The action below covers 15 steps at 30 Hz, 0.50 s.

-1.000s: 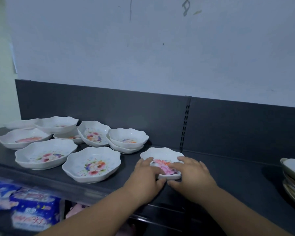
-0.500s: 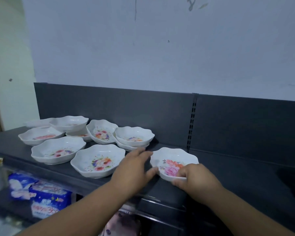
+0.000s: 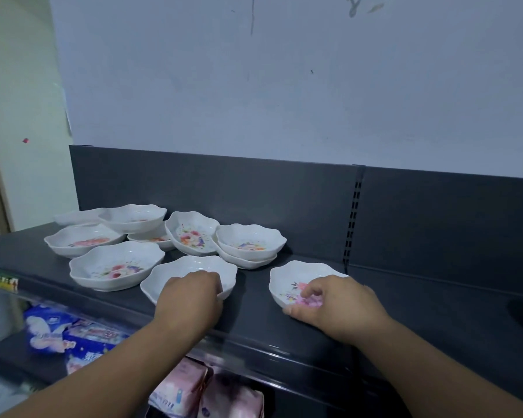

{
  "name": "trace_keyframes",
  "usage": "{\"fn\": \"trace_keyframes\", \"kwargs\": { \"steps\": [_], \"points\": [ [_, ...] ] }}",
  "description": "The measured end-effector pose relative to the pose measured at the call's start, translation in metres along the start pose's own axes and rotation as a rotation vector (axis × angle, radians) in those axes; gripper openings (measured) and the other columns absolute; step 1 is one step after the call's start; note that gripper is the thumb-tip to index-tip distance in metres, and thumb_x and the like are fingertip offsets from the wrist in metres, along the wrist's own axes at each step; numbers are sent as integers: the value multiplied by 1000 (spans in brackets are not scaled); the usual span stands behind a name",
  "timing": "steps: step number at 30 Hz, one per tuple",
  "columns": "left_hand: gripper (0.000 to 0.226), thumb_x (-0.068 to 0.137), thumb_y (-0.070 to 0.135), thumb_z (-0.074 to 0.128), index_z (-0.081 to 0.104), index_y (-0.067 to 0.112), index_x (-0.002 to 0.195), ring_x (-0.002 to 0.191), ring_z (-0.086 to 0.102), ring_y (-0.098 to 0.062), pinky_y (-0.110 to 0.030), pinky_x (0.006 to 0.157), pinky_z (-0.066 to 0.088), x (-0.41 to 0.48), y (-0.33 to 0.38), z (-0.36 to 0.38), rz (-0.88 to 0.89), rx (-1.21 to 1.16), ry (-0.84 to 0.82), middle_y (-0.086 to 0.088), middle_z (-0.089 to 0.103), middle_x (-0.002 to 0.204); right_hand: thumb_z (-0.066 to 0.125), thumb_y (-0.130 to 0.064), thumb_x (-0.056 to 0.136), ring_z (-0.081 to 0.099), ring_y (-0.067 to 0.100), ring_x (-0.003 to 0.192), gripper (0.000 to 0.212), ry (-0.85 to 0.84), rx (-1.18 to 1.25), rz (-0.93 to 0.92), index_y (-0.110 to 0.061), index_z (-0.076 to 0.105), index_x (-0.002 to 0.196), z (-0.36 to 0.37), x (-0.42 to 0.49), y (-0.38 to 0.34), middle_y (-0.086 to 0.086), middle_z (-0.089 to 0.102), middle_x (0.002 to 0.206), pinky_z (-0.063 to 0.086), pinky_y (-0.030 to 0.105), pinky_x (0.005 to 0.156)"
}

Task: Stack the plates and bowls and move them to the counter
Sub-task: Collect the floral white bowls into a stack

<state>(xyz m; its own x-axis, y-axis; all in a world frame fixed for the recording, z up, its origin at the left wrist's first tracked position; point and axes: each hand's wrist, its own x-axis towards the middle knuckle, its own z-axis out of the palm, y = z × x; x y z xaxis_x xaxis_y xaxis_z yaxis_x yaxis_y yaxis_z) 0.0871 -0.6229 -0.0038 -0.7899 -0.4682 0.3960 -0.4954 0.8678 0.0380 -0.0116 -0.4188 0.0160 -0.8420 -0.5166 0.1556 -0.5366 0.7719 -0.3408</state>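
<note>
Right hand pinches the lone bowl by its near rim. Left hand curls over the near bowl, which sits left of it. Gap between them is bare shelf.

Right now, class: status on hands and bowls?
Left hand gripping near white scalloped floral bowl. Right hand holding separate floral bowl. Path between clear.

Your left hand hides the near bowl's flower print; your right hand covers the right bowl's near rim; pink packets run off the bottom edge.
</note>
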Motion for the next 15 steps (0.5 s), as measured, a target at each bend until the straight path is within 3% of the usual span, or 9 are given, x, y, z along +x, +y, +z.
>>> {"fn": "trace_keyframes", "kwargs": {
  "steps": [4, 7, 10, 12, 15],
  "points": [
    [13, 89, 29, 46, 57, 27, 93, 94, 60, -18, -28, 68, 34, -6, -1, -11, 12, -49, 64, 4, 63, 102, 50, -77, 77, 53, 1, 97, 52, 119, 60, -79, -39, 67, 108, 1, 4, -8, -19, 68, 106, 25, 42, 114],
    [13, 91, 33, 45, 57, 28, 93, 91, 60, -18, -27, 67, 31, -13, 4, -26, 43, -57, 146, 5, 63, 102, 53, -71, 80, 53, 4, 110, 42, 182, 175, -100, -40, 68, 104, -1, 7, -13, -20, 66, 111, 31, 40, 112],
    [15, 93, 37, 44, 57, 29, 93, 91, 59, -18, -26, 67, 26, -19, 16, -42, 107, -72, 241, 7, 62, 102, 58, -65, 82, 59, 1, 99, 30, 210, 280, -125, -42, 69, 98, -6, 12, -14, -25, 65, 106, 46, 32, 96],
    [17, 94, 39, 44, 57, 28, 94, 93, 58, -18, -25, 68, 23, -21, 26, -51, 177, -96, 299, 8, 61, 102, 61, -58, 84, 62, -3, 94, 26, 218, 361, -139, -39, 69, 99, -13, 16, -13, -25, 67, 99, 47, 22, 83],
    [15, 92, 39, 49, 58, 28, 87, 87, 58, -18, -24, 72, 22, -18, 43, -56, 282, -151, 364, 8, 62, 94, 60, -55, 86, 65, 1, 90, 40, 209, 487, -94, -35, 63, 120, -28, 21, -8, -17, 68, 95, 47, 20, 77]
  ]
}}
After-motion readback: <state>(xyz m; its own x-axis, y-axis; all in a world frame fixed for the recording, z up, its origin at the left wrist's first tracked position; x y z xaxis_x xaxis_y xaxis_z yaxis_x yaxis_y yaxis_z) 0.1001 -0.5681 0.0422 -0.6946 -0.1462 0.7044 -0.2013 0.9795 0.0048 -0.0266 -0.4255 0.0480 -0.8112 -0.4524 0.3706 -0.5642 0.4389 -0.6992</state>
